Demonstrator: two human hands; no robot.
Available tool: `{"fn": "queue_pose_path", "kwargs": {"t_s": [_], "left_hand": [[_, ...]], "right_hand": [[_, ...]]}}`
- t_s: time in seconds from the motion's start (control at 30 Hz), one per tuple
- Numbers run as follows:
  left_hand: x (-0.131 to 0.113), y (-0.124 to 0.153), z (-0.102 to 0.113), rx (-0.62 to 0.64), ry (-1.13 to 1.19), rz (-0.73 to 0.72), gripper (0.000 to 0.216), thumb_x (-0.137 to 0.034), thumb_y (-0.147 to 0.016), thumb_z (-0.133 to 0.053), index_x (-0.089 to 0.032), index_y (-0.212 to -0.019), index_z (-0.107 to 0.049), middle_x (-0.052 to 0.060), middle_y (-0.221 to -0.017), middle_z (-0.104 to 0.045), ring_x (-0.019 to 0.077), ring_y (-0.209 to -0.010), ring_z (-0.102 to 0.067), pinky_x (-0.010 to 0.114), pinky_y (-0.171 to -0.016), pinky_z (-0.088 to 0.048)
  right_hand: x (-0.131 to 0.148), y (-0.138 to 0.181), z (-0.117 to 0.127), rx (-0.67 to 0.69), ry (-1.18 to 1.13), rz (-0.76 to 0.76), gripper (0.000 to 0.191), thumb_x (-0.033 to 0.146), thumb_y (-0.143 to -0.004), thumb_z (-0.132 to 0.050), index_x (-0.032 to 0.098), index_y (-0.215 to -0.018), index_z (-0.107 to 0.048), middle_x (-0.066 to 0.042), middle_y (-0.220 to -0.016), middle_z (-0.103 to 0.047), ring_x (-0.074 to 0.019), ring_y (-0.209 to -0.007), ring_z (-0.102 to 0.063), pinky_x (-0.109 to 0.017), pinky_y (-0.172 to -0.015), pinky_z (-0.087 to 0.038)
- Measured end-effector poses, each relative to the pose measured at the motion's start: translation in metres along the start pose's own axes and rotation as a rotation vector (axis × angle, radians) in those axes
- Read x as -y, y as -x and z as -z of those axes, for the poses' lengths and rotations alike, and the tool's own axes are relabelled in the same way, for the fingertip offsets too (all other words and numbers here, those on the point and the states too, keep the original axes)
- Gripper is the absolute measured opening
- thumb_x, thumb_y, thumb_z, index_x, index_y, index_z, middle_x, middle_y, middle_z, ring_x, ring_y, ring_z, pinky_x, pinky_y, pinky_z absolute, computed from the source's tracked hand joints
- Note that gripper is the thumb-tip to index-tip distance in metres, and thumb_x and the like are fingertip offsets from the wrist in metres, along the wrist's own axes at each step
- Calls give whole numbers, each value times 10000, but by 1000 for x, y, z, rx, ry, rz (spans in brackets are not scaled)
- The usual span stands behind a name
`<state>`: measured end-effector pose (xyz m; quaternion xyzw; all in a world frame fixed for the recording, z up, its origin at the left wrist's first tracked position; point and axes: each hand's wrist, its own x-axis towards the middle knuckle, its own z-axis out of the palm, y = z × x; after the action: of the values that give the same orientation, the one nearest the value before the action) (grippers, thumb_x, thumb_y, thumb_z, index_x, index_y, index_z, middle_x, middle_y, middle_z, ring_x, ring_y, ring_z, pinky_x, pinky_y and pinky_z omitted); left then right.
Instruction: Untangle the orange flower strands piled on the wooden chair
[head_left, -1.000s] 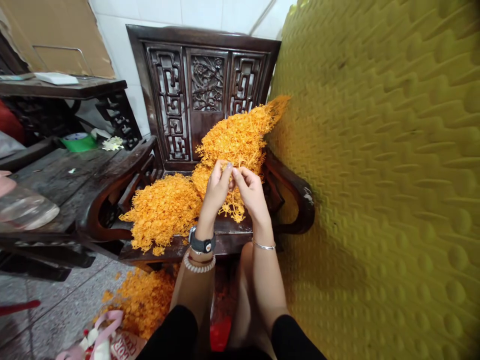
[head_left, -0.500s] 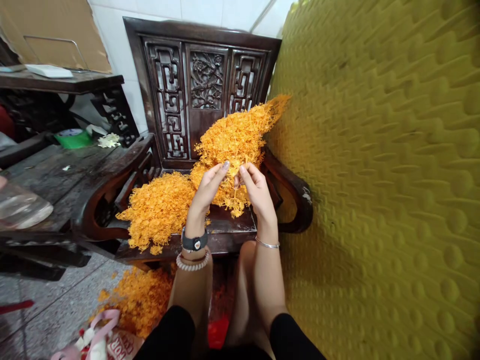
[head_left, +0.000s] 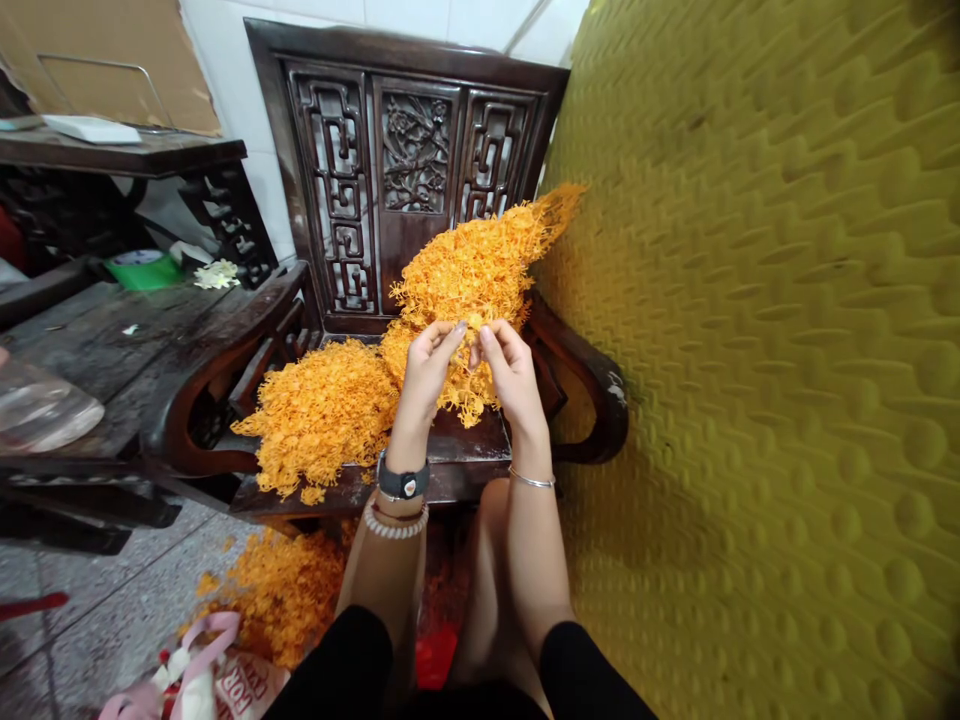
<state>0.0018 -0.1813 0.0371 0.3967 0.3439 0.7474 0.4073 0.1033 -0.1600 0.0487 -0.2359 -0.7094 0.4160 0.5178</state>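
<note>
Above the seat of a dark wooden chair (head_left: 472, 446), my left hand (head_left: 429, 368) pinches with thumb and forefinger at a small orange plastic flower piece (head_left: 474, 321). My right hand (head_left: 513, 374) is closed on the same piece from the other side, the fingertips of both hands nearly meeting. Its exact shape is partly covered by the fingers. Right behind the hands rises a tall heap of orange plastic flower pieces (head_left: 465, 262). A second, lower heap of the same pieces (head_left: 322, 410) lies on the seat, left of my left hand.
More orange pieces (head_left: 281, 590) are spread below the chair's front left. A bag with pink handles (head_left: 240, 680) is at the lower left. Left stands a wooden table (head_left: 90, 350) with green tape (head_left: 142, 270) and a clear bag (head_left: 45, 405). A yellow textured sheet (head_left: 750, 350) walls the right.
My left hand has moved slightly to the right, closer to my right hand. The orange piece between the fingertips sits a little higher; the heaps look the same.
</note>
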Motion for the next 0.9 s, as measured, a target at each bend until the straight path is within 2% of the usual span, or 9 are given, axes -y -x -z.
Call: {"fn": "queue_pose_path", "kwargs": {"t_s": [0.13, 0.27, 0.4, 0.47, 0.6, 0.73, 0.9], "left_hand": [[1, 0, 0, 46, 24, -12, 131, -270, -748, -614, -148, -721, -575, 5, -739, -546, 80, -690, -509, 202, -689, -416], [-2, 1, 3, 60, -35, -34, 247, -399, -785, -570, -167, -702, -556, -5, -690, -522, 79, -651, -489, 197, -635, -408], [-3, 3, 3, 237, -161, -28, 377, -500, -805, -491, -173, -619, -502, -17, -522, -476, 79, -493, -458, 209, -493, -372], [-2, 3, 2, 283, -198, -17, 415, -527, -804, -468, -170, -595, -496, -20, -467, -468, 80, -434, -456, 211, -446, -356], [2, 3, -2, 204, -190, -33, 453, -555, -794, -454, -170, -557, -485, -28, -448, -451, 68, -378, -406, 213, -398, -328], [-1, 4, -2, 96, -171, -116, 458, -489, -788, -520, -170, -484, -396, -45, -461, -335, 58, -422, -322, 218, -420, -265], [-7, 4, 3, 92, -142, -104, 477, -456, -785, -545, -168, -462, -345, -45, -481, -289, 62, -453, -276, 230, -447, -248]], "right_hand": [[-1, 1, 1, 12, -20, -6, 250, 385, -843, -485, 205, -686, -415, 55, -570, -433, -76, -534, -425, -233, -585, -362], [1, 3, 4, 74, -25, -12, 222, 363, -846, -491, 203, -706, -427, 56, -581, -435, -74, -538, -432, -233, -585, -363], [2, 4, 8, 231, -29, -64, 259, 387, -842, -488, 194, -677, -438, 49, -576, -455, -77, -541, -442, -234, -586, -375], [1, 5, 9, 253, -66, -99, 295, 404, -844, -478, 192, -644, -429, 51, -548, -446, -77, -522, -437, -235, -574, -378], [1, 5, 6, 235, -142, -183, 354, 439, -844, -456, 195, -594, -396, 61, -492, -398, -70, -464, -387, -229, -514, -363], [5, 7, 7, 330, -155, -220, 374, 436, -834, -476, 185, -567, -409, 59, -483, -384, -58, -439, -367, -216, -457, -328], [8, 8, 12, 359, -281, -268, 351, 384, -806, -544, 176, -555, -414, 76, -463, -336, -34, -401, -307, -193, -397, -270]]}}
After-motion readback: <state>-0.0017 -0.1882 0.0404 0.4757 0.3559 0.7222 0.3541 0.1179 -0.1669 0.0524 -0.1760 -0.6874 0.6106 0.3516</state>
